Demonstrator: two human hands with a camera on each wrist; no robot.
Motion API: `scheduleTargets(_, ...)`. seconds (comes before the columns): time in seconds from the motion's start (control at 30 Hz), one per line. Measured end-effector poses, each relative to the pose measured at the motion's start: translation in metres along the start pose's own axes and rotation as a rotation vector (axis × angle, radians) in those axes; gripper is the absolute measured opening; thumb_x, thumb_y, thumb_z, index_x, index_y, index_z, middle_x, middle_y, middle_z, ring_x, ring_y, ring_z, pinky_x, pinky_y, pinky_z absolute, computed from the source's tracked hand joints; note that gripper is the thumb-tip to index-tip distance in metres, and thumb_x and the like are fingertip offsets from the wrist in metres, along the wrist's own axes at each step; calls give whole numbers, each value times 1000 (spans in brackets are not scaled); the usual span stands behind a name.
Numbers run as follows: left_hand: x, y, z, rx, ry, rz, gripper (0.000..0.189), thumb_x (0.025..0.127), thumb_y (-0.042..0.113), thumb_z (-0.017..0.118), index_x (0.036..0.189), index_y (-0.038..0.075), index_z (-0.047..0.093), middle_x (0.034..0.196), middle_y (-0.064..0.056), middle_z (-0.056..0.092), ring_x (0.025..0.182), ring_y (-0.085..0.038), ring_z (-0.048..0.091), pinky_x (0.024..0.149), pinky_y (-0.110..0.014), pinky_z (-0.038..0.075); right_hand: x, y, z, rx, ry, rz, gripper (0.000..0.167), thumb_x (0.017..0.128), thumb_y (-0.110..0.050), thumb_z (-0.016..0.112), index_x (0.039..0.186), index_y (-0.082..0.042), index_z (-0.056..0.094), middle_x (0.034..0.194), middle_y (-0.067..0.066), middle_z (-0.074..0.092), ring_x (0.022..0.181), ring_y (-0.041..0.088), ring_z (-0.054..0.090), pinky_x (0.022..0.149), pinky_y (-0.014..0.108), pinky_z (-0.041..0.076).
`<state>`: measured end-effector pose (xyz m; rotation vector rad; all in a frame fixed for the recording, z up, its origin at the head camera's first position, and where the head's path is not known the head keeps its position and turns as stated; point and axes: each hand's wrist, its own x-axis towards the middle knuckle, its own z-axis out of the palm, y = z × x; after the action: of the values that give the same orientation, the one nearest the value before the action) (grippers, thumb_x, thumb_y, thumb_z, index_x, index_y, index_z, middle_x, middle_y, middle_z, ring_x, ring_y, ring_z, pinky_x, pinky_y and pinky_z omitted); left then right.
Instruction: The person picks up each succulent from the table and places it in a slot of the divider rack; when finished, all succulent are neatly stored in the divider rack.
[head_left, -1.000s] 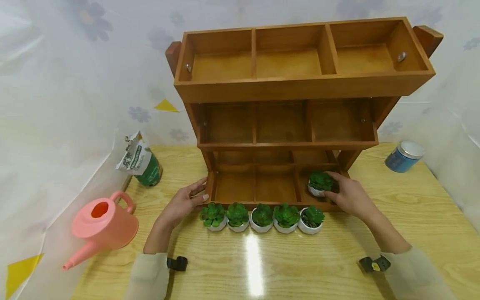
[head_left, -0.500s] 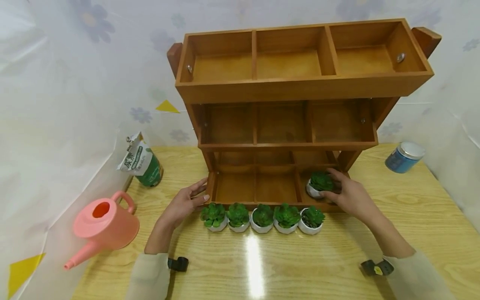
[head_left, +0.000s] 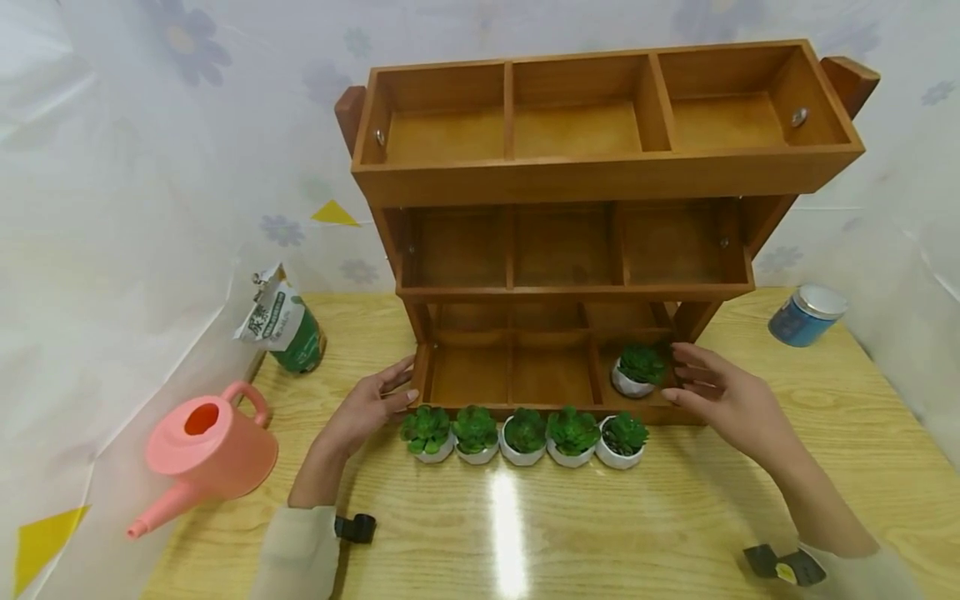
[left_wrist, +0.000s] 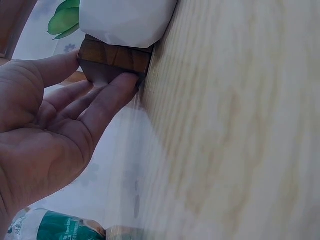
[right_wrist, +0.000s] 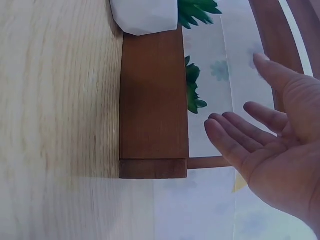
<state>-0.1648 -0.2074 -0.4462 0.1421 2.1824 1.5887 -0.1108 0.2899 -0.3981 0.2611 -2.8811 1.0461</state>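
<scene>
My left hand [head_left: 372,407] rests its thumb and fingertips on the left end of the wooden shelf's bottom tier [head_left: 465,410]. In the left wrist view its fingers [left_wrist: 112,97] reach forward, loosely straight, to the tier's corner. A potted succulent [head_left: 633,371], green in a white faceted pot, stands in the bottom tier's right compartment. Just right of it, my right hand [head_left: 723,404] has its fingers spread and apart from the pot. The right wrist view shows that palm [right_wrist: 280,160] holding nothing, beside the tier's end. Several similar succulents [head_left: 525,435] line up along the shelf's front.
Above rise the middle tier [head_left: 573,292] and top tier [head_left: 607,175], each with three compartments. At left stand a pink watering can [head_left: 225,446] and a clipped green-and-white bag [head_left: 288,325]. A blue lidded tin [head_left: 806,317] sits at right on the wooden table [head_left: 600,533].
The right hand has let go of the succulent in the right compartment and drawn back to the right, fingers opening. The pot had shifted slightly left. The left hand has stayed put.
</scene>
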Motion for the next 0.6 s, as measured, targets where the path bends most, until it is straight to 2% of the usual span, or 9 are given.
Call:
scheduleTargets(0.1, 0, 1, 0, 3, -1, -2, 65, 106, 20, 56, 163, 23, 25, 166, -18, 29, 142, -40, 46, 103, -47, 53, -4, 0, -2, 9, -15, 16, 67, 96, -37, 72, 152, -9, 47, 139, 22, 61, 115, 40, 67, 78, 15, 55)
scheduleTargets(0.17, 0, 1, 0, 1, -2, -3, 65, 106, 20, 56, 163, 23, 25, 166, -17, 29, 143, -40, 45, 103, -48, 52, -8, 1, -2, 18, -31, 30, 67, 95, -38, 72, 152, -11, 48, 141, 19, 61, 114, 31, 69, 78, 8, 50)
scheduleTargets(0.27, 0, 0, 0, -2, -1, -5, 66, 106, 20, 56, 163, 23, 24, 166, -17, 29, 142, -40, 46, 102, -47, 53, -13, 3, 0, 47, -59, 30, 64, 95, -37, 72, 150, -14, 50, 142, 16, 61, 108, 7, 70, 77, 12, 53)
scheduleTargets(0.37, 0, 0, 0, -7, 1, -4, 66, 106, 19, 56, 163, 22, 24, 165, -18, 30, 142, -41, 46, 101, -47, 54, -18, 4, 3, 86, -77, 17, 59, 95, -34, 73, 148, -16, 54, 140, 14, 63, 104, -11, 64, 77, 15, 56)
scheduleTargets(0.43, 0, -1, 0, -9, -3, -3, 66, 106, 18, 56, 163, 22, 24, 166, -18, 29, 143, -41, 45, 102, -47, 54, -21, 5, 6, 108, -77, 3, 55, 95, -31, 73, 145, -15, 57, 137, 14, 65, 102, -12, 64, 78, 16, 57)
scheduleTargets(0.6, 1, -2, -1, -24, -16, 0, 67, 105, 20, 57, 163, 24, 24, 166, -17, 27, 144, -40, 44, 104, -47, 53, -27, 6, 12, 154, -93, -20, 47, 96, -25, 72, 139, -10, 61, 131, 14, 68, 102, -3, 69, 78, 17, 58)
